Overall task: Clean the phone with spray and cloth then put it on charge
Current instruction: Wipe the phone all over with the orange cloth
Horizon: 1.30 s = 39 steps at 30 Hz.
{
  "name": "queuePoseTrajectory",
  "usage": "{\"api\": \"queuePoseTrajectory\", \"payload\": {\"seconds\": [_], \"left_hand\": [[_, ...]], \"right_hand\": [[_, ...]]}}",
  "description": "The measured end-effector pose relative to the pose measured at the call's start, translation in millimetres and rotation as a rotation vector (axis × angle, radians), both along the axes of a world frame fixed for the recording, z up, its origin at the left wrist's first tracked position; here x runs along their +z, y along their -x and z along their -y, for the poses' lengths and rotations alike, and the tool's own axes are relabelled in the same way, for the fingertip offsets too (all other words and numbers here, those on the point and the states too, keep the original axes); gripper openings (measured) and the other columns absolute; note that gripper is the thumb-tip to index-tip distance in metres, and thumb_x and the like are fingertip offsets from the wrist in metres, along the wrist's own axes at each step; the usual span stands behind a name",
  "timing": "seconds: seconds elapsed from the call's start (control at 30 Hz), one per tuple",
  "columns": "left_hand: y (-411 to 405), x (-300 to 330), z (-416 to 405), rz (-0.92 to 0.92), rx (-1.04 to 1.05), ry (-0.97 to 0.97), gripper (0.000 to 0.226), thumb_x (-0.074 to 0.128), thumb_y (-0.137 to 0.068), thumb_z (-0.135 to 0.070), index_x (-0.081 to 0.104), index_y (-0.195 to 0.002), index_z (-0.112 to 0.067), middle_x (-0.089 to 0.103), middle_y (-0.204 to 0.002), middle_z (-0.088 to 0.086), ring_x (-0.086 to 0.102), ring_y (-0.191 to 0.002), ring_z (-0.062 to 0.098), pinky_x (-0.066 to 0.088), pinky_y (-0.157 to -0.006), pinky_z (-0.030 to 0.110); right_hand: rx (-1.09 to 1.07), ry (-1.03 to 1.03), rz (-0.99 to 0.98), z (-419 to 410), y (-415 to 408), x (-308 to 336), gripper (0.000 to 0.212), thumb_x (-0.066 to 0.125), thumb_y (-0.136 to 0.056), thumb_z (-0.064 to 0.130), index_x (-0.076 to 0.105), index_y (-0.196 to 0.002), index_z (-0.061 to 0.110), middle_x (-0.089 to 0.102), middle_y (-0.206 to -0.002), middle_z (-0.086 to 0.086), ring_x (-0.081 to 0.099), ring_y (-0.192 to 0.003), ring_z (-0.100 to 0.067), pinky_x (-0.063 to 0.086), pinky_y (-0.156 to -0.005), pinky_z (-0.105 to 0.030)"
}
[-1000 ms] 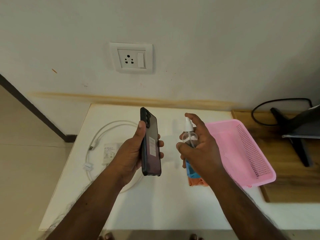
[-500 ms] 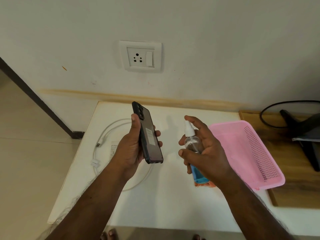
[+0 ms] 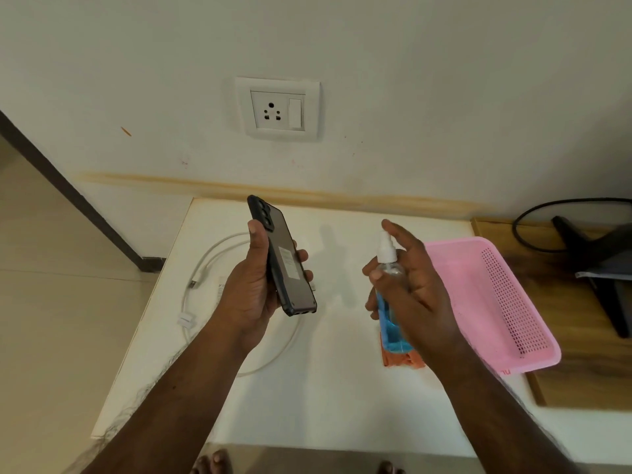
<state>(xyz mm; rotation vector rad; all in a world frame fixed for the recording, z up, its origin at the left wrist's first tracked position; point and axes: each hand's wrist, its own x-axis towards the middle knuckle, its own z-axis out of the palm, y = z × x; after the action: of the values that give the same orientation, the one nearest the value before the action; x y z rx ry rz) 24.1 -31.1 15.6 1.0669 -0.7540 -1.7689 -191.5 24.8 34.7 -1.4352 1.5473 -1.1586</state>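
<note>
Left hand (image 3: 251,295) fingers grasp the black-cased phone (image 3: 282,256) upright above the white desk (image 3: 328,398), back label unreadable. Right hand (image 3: 415,295) fingers wrap the clear blue-liquid spray bottle (image 3: 388,289); orange cloth (image 3: 398,359) under it.

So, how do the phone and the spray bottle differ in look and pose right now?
The phone is dark, flat and opaque; the spray bottle is clear and round, holding blue liquid under a white nozzle. The phone tilts with its top leaning left, gripped by the left hand; the spray bottle stands nearly upright in the right hand. Both are held above the white table.
</note>
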Motion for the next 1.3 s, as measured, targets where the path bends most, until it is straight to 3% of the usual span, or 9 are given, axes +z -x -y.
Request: {"api": "queuePoseTrajectory", "payload": {"seconds": [0.13,0.3,0.43,0.63,0.8,1.13,1.3], "left_hand": [[0,1,0,-0.004,-0.016,0.007,0.085,0.051,-0.069,-0.083,0.063,-0.126,-0.021,0.071,-0.110,0.011,0.069,-0.094,0.031,0.057,-0.080,0.044],[1,1,-2,-0.051,-0.046,0.010,0.087,0.052,-0.071,-0.080,0.062,-0.129,-0.017,0.070,-0.111,0.012,0.068,-0.093,0.031,0.058,-0.081,0.042],[2,0,-3,-0.078,-0.075,0.016,0.093,0.057,-0.069,-0.080,0.059,-0.133,-0.012,0.069,-0.115,0.014,0.067,-0.094,0.030,0.057,-0.084,0.043],[3,0,-2,-0.133,-0.067,0.036,0.085,0.050,-0.075,-0.076,0.061,-0.131,-0.014,0.070,-0.112,0.014,0.068,-0.091,0.029,0.056,-0.090,0.046],[6,2,-3,-0.158,-0.061,0.044,0.086,0.045,-0.079,-0.074,0.055,-0.136,-0.011,0.069,-0.109,0.015,0.067,-0.086,0.029,0.057,-0.084,0.043],[7,2,-4,-0.158,-0.080,0.041,0.090,0.044,-0.077,-0.074,0.053,-0.137,-0.009,0.069,-0.109,0.015,0.067,-0.084,0.029,0.059,-0.082,0.041],[3,1,-3,-0.146,-0.086,0.052,0.083,0.045,-0.077,-0.077,0.062,-0.130,-0.014,0.070,-0.111,0.013,0.069,-0.087,0.028,0.059,-0.080,0.041]], "right_hand": [[-0.167,0.022,-0.101,7,4,-4,0.054,0.056,-0.086,0.062,0.035,-0.135,0.056,0.059,-0.104,0.043,0.060,-0.101,0.013,0.047,-0.069,-0.003],[-0.294,0.024,-0.240,10,15,-21,0.048,0.070,-0.087,0.041,0.050,-0.130,0.031,0.061,-0.118,0.018,0.061,-0.102,-0.009,0.052,-0.088,-0.026],[-0.320,-0.021,-0.280,12,18,-29,0.049,0.075,-0.085,0.035,0.054,-0.128,0.028,0.063,-0.118,0.010,0.060,-0.104,-0.011,0.050,-0.095,-0.031],[-0.300,-0.101,-0.308,14,15,-32,0.048,0.077,-0.085,0.031,0.056,-0.128,0.024,0.065,-0.118,0.006,0.061,-0.106,-0.014,0.050,-0.102,-0.039],[-0.234,-0.113,-0.307,14,2,-26,0.048,0.076,-0.085,0.034,0.055,-0.127,0.026,0.064,-0.122,0.005,0.060,-0.106,-0.012,0.049,-0.101,-0.035],[-0.180,-0.155,-0.370,16,-8,-28,0.065,0.073,-0.083,0.044,0.041,-0.140,0.038,0.050,-0.145,0.008,0.056,-0.125,-0.019,0.045,-0.107,-0.044],[-0.126,-0.234,-0.392,12,-1,-19,0.097,0.085,-0.071,0.046,0.026,-0.148,0.042,0.040,-0.153,0.010,0.048,-0.133,-0.017,0.041,-0.110,-0.044]]}}
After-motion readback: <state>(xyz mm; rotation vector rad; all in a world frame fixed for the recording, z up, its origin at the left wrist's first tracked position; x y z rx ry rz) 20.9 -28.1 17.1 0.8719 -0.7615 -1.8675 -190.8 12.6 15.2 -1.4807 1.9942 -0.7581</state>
